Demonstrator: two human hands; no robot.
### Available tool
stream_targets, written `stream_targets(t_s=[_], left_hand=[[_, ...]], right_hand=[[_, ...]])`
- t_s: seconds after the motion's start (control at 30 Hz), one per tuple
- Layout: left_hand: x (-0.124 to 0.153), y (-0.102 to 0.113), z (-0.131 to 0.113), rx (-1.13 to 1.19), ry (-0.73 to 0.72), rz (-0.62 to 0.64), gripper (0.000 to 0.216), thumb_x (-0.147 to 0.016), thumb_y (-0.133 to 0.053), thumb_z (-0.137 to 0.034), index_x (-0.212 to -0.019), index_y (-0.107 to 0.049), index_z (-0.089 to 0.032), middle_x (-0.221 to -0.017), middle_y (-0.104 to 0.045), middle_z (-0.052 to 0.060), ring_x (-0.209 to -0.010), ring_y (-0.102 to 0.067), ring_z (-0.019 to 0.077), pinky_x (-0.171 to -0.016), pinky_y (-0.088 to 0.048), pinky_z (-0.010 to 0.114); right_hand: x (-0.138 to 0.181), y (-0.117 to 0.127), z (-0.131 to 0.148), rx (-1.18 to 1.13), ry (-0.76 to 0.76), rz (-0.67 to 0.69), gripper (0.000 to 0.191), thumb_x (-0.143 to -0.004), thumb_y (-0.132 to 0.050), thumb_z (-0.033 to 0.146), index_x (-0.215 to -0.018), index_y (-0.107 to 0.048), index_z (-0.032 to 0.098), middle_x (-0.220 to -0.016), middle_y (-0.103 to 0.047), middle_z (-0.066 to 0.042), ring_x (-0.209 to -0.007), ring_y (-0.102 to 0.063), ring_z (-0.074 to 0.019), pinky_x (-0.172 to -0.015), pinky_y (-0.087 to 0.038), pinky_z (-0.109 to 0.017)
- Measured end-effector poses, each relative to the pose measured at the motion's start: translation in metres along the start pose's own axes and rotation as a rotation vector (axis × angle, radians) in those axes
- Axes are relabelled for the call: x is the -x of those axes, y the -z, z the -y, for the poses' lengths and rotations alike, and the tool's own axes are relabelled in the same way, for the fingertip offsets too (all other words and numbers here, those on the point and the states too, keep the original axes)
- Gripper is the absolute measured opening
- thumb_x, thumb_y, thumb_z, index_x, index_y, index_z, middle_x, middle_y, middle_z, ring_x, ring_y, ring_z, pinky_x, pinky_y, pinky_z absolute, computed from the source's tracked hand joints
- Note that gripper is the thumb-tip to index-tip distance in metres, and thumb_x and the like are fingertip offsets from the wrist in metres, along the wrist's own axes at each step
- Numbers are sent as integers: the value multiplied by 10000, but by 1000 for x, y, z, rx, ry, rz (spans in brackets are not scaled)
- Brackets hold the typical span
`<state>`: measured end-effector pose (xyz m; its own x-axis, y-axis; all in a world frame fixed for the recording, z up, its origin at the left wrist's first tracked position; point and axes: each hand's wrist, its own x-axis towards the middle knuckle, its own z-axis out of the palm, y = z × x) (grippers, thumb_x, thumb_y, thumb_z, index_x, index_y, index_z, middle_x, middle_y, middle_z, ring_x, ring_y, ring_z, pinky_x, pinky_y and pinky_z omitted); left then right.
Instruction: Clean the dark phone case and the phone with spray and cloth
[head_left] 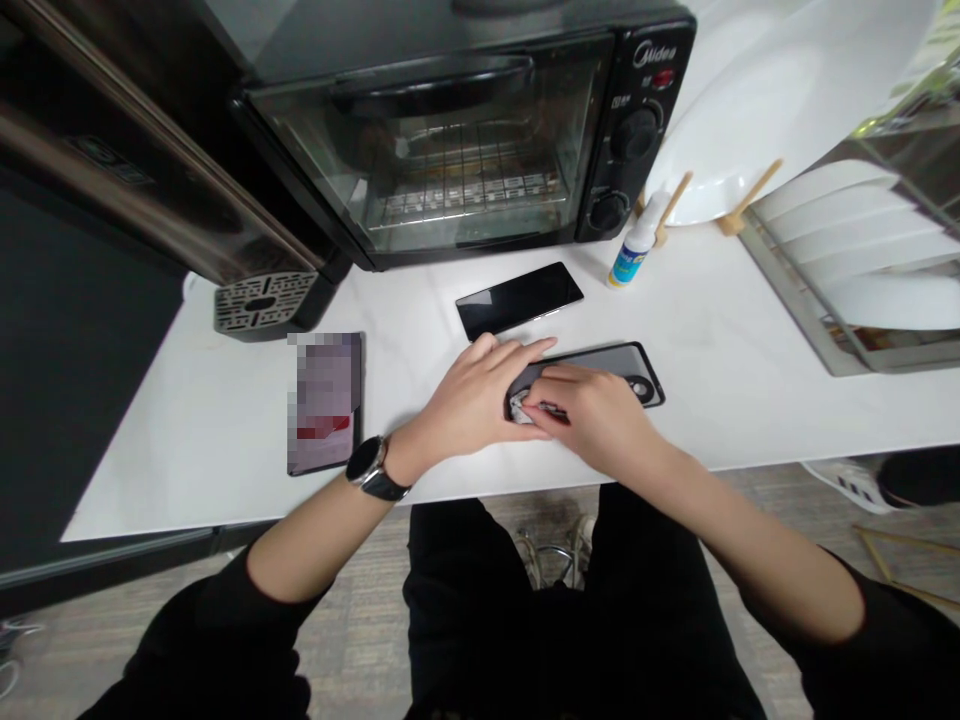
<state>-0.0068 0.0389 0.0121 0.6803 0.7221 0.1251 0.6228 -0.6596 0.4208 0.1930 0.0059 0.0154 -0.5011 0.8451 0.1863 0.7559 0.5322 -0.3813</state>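
Observation:
A phone case (611, 358) with a black rim, a greyish see-through back and a round camera cutout lies on the white counter. Its left end is held by my left hand (476, 392), thumb along the near edge and fingers over the far edge. My right hand (596, 410) pinches a small crumpled whitish cloth (517, 406) and presses it onto the case near that end; the fingers partly cover the cloth. Just beyond my hands rests a black phone (517, 298), screen up. A small white spray bottle (632, 256) with a blue label stands upright behind the case.
A second phone (327, 400) with a lit screen lies to the left. At the back stands a toaster oven (465, 150), with a machine's drip tray (264, 302) on its left. White plates (847, 230) fill a rack on the right. The counter's front edge (795, 458) runs close to my hands.

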Motion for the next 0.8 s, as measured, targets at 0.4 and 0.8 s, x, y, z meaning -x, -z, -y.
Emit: stream_targets(t_s=[0.4,0.8], left_hand=[[0,1,-3,29,-29,-8,970,-815,-846,-569,-1606,-411,-215,-1482,-599,80,-1144,-510,295,-1071,-447,420],[1,1,2,17,-19,-9,996,-807,-849,-583,-1619,-390,-234,-1314,-653,83,-1082,-524,280,-1006,-470,417]], right_hand=[[40,26,-53,373,-332,-256,133,-960,-639,257,-876,-723,198,-825,-752,-50,-749,-649,-201,-603,-298,-317],[-6,-3,3,-101,-82,13,171,-950,-678,229,-780,-687,220,-874,-745,3,-807,-647,-150,-674,-356,-275]])
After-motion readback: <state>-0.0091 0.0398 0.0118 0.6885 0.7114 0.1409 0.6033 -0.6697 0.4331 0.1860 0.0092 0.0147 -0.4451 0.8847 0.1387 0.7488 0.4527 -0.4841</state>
